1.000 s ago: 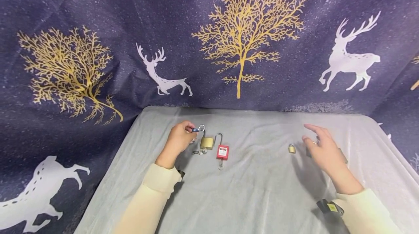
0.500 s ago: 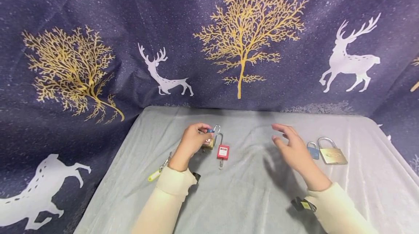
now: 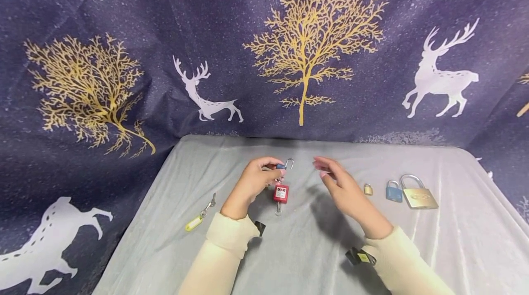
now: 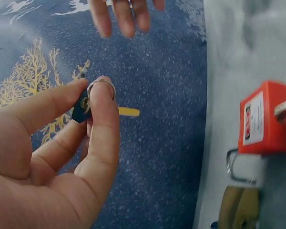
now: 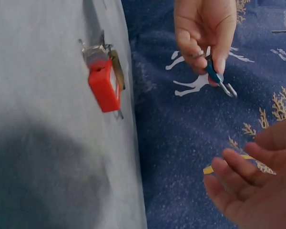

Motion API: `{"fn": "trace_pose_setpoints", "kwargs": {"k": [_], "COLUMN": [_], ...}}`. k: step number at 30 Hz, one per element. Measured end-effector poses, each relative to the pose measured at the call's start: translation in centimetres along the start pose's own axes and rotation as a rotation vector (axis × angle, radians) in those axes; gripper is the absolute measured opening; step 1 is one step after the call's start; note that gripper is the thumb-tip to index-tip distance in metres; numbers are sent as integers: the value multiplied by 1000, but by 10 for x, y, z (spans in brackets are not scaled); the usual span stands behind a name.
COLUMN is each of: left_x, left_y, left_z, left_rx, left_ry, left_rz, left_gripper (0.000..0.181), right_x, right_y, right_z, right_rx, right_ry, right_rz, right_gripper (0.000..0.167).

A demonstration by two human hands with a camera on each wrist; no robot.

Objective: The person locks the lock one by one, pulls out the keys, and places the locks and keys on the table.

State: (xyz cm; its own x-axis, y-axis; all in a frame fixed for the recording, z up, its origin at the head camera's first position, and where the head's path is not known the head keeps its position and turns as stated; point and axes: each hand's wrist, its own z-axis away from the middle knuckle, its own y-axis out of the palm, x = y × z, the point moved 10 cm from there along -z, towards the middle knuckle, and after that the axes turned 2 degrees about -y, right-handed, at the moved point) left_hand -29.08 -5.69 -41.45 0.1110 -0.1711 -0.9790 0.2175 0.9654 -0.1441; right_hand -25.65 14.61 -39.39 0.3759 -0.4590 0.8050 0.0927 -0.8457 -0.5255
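Between thumb and fingers, my left hand [image 3: 257, 179] pinches a small blue padlock [image 3: 281, 166] with its shackle swung open, held above the table. A metal ring hangs by the thumb in the left wrist view, where the blue padlock [image 4: 81, 109] is partly covered by fingers. My right hand [image 3: 345, 192] hovers to its right, fingers loosely spread and holding nothing. Below the held padlock lies a red padlock [image 3: 281, 193] with a key in it. A brass padlock [image 4: 240, 207] lies beside the red one, mostly hidden behind my left hand in the head view.
On the right of the grey-covered table [image 3: 306, 249] stand a small brass padlock [image 3: 368, 189], a blue padlock [image 3: 394, 192] and a large brass padlock [image 3: 419, 197]. A key with a yellow tag [image 3: 194, 223] lies at left. A patterned curtain [image 3: 264, 56] hangs behind.
My left hand has carried the small blue padlock rightward, over the red padlock. My right hand has moved left, away from the padlocks on the right, uncovering them.
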Motion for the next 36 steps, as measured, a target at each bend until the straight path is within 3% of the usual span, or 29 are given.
{"fn": "trace_pose_setpoints", "kwargs": {"k": [6, 15, 25, 30, 36], "left_x": [0, -3, -3, -3, 2], "left_y": [14, 33, 32, 34, 36], "left_z": [2, 7, 7, 6, 4], "left_rx": [63, 118, 83, 74, 66], "left_ry": [24, 44, 34, 44, 35], "left_rz": [76, 142, 195, 168, 145], "left_gripper": [24, 28, 31, 30, 30], "right_x": [14, 18, 18, 11, 5], "right_y": [15, 22, 25, 23, 23], "right_z": [-5, -14, -29, -29, -29], "right_rx": [79, 86, 98, 51, -3], "right_ry": [-40, -23, -6, 14, 13], "right_rz": [-50, -135, -278, -372, -333], "right_gripper": [48, 45, 34, 30, 27]}}
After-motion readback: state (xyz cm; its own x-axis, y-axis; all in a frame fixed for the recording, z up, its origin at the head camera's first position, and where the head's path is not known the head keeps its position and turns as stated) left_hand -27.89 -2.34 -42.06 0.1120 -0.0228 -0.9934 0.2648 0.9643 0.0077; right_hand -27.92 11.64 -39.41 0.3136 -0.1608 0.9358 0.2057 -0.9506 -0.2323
